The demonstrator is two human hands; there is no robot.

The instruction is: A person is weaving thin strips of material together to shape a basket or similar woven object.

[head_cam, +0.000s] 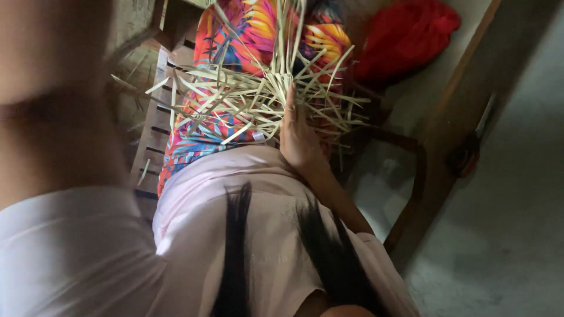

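Right hand: the right hand [298,136] lies flat on the strips, its fingers straight and close together, pointing up toward the far end of the seat.
Left hand: I cannot see it. A big blurry arm [53,117] fills the left side of the view, and I cannot tell how its hand is.
Woven strips: the bundle of pale woven strips [252,97] rests on the person's lap, with loose ends sticking out all around.
Lap: the bright skirt [235,35] with pink, orange and blue shapes lies under the strips.
Seat: a wooden slatted seat [154,138] shows at the left edge of the lap.
Red cloth: a red cloth [405,35] lies near the top right corner, apart from the strips.
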